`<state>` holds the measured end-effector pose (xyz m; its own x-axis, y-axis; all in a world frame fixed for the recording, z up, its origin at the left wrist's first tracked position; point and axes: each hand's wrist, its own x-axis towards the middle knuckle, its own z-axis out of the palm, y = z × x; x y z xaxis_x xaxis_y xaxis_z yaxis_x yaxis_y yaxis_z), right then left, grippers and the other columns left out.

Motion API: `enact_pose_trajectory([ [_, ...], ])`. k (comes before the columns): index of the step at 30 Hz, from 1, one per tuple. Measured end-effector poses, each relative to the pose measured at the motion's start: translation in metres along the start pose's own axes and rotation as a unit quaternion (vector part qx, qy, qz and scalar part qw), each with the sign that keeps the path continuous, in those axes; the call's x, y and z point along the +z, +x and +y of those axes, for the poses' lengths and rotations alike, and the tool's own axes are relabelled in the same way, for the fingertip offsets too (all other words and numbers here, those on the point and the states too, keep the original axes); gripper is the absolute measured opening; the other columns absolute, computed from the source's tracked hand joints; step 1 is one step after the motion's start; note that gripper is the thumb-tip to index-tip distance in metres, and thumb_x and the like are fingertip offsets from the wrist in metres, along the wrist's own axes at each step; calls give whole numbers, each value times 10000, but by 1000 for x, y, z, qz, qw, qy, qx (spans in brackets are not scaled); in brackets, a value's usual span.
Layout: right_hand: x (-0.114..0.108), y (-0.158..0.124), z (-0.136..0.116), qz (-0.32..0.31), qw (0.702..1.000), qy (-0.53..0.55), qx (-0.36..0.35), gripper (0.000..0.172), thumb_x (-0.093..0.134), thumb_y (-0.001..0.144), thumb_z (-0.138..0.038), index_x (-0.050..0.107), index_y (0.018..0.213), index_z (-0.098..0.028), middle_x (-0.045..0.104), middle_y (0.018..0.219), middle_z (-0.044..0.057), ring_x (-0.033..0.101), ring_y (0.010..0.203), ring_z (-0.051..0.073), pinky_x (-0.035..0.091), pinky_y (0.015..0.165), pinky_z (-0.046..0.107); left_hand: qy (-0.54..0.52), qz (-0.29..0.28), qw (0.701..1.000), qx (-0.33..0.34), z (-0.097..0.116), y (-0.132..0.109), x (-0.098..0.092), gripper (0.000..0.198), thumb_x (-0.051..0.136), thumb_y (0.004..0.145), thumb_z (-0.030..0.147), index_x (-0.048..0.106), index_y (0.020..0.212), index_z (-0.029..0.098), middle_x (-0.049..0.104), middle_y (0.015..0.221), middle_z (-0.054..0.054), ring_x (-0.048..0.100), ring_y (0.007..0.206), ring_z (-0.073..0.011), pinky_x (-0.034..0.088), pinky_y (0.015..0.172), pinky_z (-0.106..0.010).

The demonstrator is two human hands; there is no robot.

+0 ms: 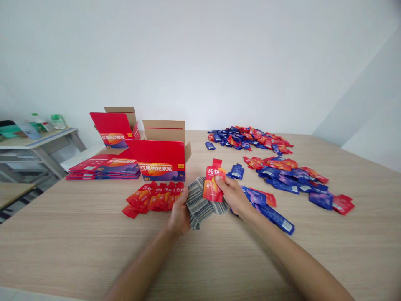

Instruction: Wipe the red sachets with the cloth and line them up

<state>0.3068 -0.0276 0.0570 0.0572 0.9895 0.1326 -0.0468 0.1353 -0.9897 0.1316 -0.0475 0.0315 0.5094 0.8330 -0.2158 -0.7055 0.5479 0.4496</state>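
A striped grey cloth [198, 202] is gripped at its left side by my left hand [180, 212]. My right hand [233, 194] pinches a red pouch [213, 184] printed with white characters and orange fruit, held upright in front of the cloth's right part. Left of my left hand, several red pouches [156, 196] lie overlapping in a row on the table. Blue pouches [263, 205] and a bit of red lie beside and partly behind my right hand. One blue pouch [237, 171] rests just beyond it.
An open red carton [159, 161] stands behind the row, with another open carton [114, 133] farther back. Flattened cartons [103, 166] are stacked at left. Mixed red and blue pouches form a near heap [288, 174] and a far heap [250, 139] on the wooden table [219, 259].
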Motion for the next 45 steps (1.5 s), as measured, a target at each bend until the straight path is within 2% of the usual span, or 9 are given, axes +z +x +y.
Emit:
enact_pose_trajectory([
  [6,-3,4,2,-5,999,26,32,489,727,711,-677,657,700,-193,667,616,-6,592,563,169,455,543,268,10,6,999,-31,-4,1,-5,584,465,951,497,550,1376,104,739,1117,-155,727,972,-289,567,913,-436],
  [11,-1,5,-1,-9,990,130,56,442,772,693,-639,700,772,-211,717,699,9,651,624,179,526,626,289,12,8,1000,-11,-3,-1,-4,572,481,950,485,565,1362,97,738,1121,-152,723,991,-285,566,925,-415],
  [14,-2,6,-3,7,985,166,54,427,786,690,-623,702,782,-215,727,718,13,655,627,171,538,625,280,13,8,1000,-5,-2,-2,-3,558,470,958,476,569,1359,100,742,1109,-151,727,976,-283,573,912,-415],
  [23,-4,8,-1,31,982,186,26,418,762,723,-621,670,741,-214,729,702,23,694,681,207,551,566,280,23,39,999,8,-2,-3,1,527,432,978,443,575,1351,99,754,1062,-150,737,940,-276,585,895,-416],
  [28,-3,10,-1,32,966,248,64,403,799,688,-595,670,776,-223,758,802,45,722,865,263,610,690,343,33,33,999,16,-3,-4,0,522,443,976,436,568,1359,105,752,1075,-148,734,955,-273,583,905,-412],
  [31,-3,8,-4,15,957,281,69,372,763,752,-563,675,851,-216,769,895,60,715,973,280,616,791,392,38,39,998,28,-2,-4,1,524,441,976,433,561,1366,104,752,1076,-147,732,962,-271,583,907,-409],
  [35,-1,3,-9,-23,951,303,51,401,687,831,-564,696,973,-189,766,998,97,686,1082,306,588,902,451,44,16,998,35,1,-4,3,550,423,978,452,537,1392,108,749,1084,-151,727,980,-279,580,911,-421],
  [41,-1,1,-10,-46,940,331,68,449,520,939,-572,702,1053,-178,759,1064,108,673,1125,288,553,971,457,35,-28,998,41,2,-2,3,574,422,967,472,511,1420,132,730,1144,-156,718,1011,-287,571,927,-440],
  [45,-4,2,-8,-51,937,337,78,509,459,950,-605,705,1056,-172,759,1058,116,680,1110,286,538,986,456,36,-47,998,36,2,-3,2,573,454,955,462,515,1418,131,721,1167,-160,717,1013,-294,566,935,-445],
])
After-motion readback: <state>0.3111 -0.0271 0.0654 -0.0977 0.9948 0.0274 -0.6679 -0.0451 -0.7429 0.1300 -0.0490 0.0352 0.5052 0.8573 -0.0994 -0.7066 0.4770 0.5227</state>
